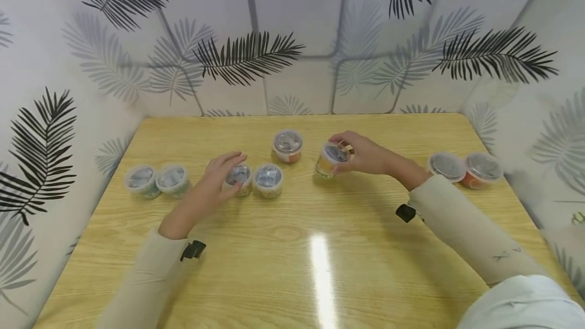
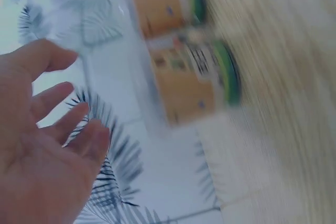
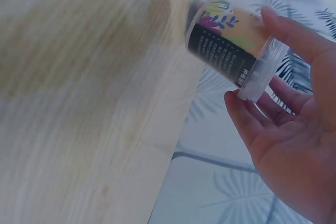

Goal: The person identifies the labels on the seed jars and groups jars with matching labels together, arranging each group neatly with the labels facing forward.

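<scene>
My right hand [image 1: 365, 154] pinches a small lidded tub [image 1: 332, 159] by its clear lid, between thumb and fingers. Tilted in the grip, this tub [image 3: 226, 40] shows an orange label with leaf drawings and a dark printed panel. My left hand [image 1: 214, 183] reaches over the left of two side-by-side tubs [image 1: 268, 181] in the middle of the table. In the left wrist view that hand [image 2: 58, 129] has loosely bent, spread fingers, with a gap between them and the blurred brown-and-green tubs [image 2: 184, 80].
A tub with a pink-red label [image 1: 288, 146] stands behind the middle pair. Two greenish tubs [image 1: 157, 181] stand together on the left. On the right, two more tubs [image 1: 482, 170] sit beyond the right forearm. A leaf-patterned wall covering [image 1: 292, 85] borders the wooden table [image 1: 256, 258].
</scene>
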The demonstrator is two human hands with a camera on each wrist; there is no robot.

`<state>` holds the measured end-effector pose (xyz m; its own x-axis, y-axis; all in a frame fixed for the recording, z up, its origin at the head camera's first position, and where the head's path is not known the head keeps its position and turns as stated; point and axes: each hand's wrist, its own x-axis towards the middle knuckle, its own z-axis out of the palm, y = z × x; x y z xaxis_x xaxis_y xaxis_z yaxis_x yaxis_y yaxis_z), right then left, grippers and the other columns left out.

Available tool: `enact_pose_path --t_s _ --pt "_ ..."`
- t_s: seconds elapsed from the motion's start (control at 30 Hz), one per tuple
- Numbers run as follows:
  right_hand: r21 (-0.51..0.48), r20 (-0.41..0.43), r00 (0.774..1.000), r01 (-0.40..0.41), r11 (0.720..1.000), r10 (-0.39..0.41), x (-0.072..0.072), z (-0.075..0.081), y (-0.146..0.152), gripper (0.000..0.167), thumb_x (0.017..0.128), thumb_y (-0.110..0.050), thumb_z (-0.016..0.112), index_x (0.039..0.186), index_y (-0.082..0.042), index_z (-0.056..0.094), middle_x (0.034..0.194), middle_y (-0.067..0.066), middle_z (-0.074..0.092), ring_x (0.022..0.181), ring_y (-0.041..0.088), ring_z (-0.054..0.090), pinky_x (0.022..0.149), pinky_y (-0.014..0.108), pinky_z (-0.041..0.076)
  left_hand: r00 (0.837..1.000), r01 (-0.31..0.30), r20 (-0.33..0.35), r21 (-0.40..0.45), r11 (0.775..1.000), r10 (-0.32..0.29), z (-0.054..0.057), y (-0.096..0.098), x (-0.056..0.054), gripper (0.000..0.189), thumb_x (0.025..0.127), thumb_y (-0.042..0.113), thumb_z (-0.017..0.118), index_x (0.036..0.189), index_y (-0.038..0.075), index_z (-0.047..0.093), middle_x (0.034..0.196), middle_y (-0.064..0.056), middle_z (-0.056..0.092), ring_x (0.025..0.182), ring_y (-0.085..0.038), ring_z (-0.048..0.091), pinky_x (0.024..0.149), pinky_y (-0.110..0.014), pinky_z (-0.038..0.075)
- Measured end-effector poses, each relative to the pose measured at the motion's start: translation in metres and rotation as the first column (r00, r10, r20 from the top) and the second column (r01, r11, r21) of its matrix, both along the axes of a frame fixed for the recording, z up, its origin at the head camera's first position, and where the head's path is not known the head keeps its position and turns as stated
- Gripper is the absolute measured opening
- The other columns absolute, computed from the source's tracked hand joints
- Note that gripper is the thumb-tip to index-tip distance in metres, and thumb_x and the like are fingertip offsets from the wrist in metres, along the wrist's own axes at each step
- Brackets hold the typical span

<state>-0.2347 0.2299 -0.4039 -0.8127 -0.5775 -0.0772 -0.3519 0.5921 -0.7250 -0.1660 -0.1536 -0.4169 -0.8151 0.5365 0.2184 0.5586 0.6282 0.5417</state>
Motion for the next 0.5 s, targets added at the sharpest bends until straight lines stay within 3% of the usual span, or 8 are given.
enact_pose_path --t_s 0.1,0.23,0.37,0.5 --pt "-0.087 0.001 1.000 -0.030 0.996 0.030 0.024 0.003 0.002 0.078 0.075 -0.032 0.078 0.137 -0.008 0.037 0.132 0.006 0.039 0.118 0.023 0.040 0.098 0.045 0.038 0.999 0.021 -0.048 0.128 0.992 -0.015 0.003 0.011 0.016 0.051 0.091 0.007 0.059 0.138 0.004 0.039 0.142 -0.014 0.035 0.129 -0.031 0.030 0.101 -0.050 0.032" --pt "-0.191 -0.016 0.999 -0.049 0.980 0.046 0.056 0.008 0.001 0.075 0.074 -0.031 0.078 0.136 -0.011 0.039 0.132 0.003 0.041 0.121 0.021 0.040 0.099 0.043 0.039 0.999 0.046 0.000 0.281 0.959 -0.048 0.004 0.030 0.040 0.049 0.091 0.007 0.058 0.138 0.006 0.040 0.138 -0.010 0.039 0.123 -0.028 0.038 0.097 -0.044 0.039" --pt "-0.310 -0.030 0.997 -0.082 0.947 0.077 0.084 0.011 -0.003 0.075 0.074 -0.021 0.079 0.137 -0.013 0.039 0.133 0.002 0.040 0.123 0.021 0.039 0.098 0.040 0.040 0.990 0.067 0.087 0.406 0.912 -0.112 0.001 0.049 0.061 0.051 0.091 0.006 0.058 0.138 0.005 0.038 0.137 -0.010 0.039 0.120 -0.027 0.041 0.097 -0.039 0.041" --pt "-0.428 -0.044 0.992 -0.123 0.895 0.115 0.108 0.012 -0.011 0.076 0.073 -0.008 0.078 0.138 -0.011 0.038 0.134 0.004 0.039 0.123 0.022 0.038 0.098 0.037 0.041 0.967 0.094 0.154 0.529 0.843 -0.204 -0.002 0.065 0.076 0.054 0.090 0.002 0.058 0.138 0.001 0.034 0.138 -0.009 0.036 0.121 -0.025 0.039 0.098 -0.036 0.041"
